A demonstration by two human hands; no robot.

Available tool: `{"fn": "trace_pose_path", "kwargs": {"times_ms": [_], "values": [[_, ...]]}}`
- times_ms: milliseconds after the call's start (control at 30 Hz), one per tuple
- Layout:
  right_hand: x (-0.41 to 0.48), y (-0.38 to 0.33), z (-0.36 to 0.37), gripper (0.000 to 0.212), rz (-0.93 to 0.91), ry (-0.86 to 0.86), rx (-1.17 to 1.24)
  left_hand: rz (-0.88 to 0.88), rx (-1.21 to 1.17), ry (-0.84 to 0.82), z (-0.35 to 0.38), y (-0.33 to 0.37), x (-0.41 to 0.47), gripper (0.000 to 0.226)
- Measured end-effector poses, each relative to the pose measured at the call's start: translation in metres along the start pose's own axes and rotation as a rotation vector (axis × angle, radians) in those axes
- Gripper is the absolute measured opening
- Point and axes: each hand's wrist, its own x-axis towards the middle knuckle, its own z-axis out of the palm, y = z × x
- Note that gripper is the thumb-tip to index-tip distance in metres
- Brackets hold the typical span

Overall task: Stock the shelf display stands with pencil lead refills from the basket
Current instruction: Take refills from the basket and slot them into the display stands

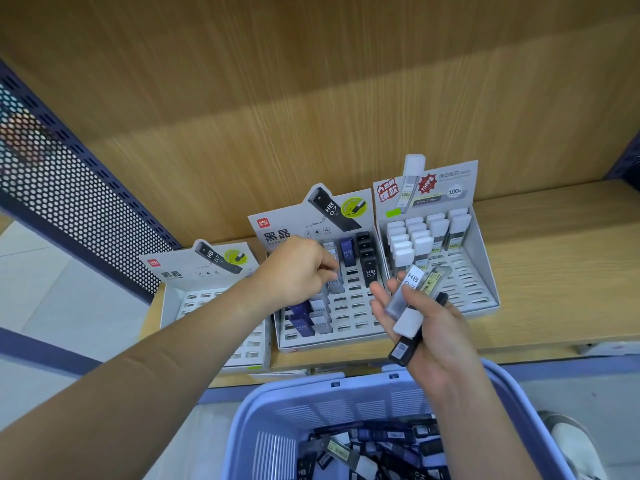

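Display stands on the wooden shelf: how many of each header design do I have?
Grey card stands picturing a black HB 0.7 case: 2
Grey card stand picturing a white-capped clear case: 1
Total: 3

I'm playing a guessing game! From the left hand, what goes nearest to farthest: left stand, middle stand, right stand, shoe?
1. Middle stand: right under the left hand.
2. Left stand: just to its left.
3. Right stand: further off, on the right.
4. Shoe: down on the floor, bottom right.
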Motion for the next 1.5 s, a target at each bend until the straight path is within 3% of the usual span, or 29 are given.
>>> {"fn": "trace_pose_path", "kwargs": {"times_ms": [133, 300, 500, 567, 700, 867, 1000, 1100, 1233, 1500], "values": [[-0.001, 0.0, 0.001, 0.018, -0.01, 0.005, -0.042, -0.007, 0.034, -0.012, 0.01, -0.005, 0.005, 0.02], [-0.005, 0.001, 0.002, 0.013, 0.004, -0.014, -0.105, -0.114, -0.066, 0.233, 0.013, 0.005, 0.007, 0.017], [-0.005, 0.0, 0.003, 0.012, -0.023, -0.005, -0.155, -0.126, -0.021, 0.203, 0.009, 0.002, 0.008, 0.014], [-0.006, 0.001, 0.004, 0.012, -0.038, -0.006, -0.192, -0.178, -0.196, 0.158, 0.005, 0.007, 0.007, 0.014], [-0.007, 0.003, 0.007, 0.016, -0.083, -0.021, -0.311, -0.241, -0.789, -0.053, -0.012, 0.024, 0.001, 0.018], [-0.009, 0.007, 0.019, 0.016, -0.147, -0.055, -0.477, -0.198, -0.936, -0.149, -0.028, 0.034, -0.011, 0.012], [-0.011, 0.015, 0.033, 0.013, -0.144, -0.062, -0.541, -0.251, -0.949, -0.007, -0.044, 0.018, -0.026, 0.013], [-0.01, 0.021, 0.036, 0.015, -0.072, -0.071, -0.452, -0.336, -0.867, 0.127, -0.068, -0.01, -0.041, 0.013], [-0.01, 0.03, 0.039, 0.026, 0.012, -0.148, -0.328, -0.388, -0.733, 0.145, -0.091, -0.046, -0.066, 0.009], [-0.013, 0.046, 0.047, 0.024, 0.019, -0.276, -0.284, -0.445, -0.258, 0.337, -0.051, -0.107, -0.086, 0.008]]}}
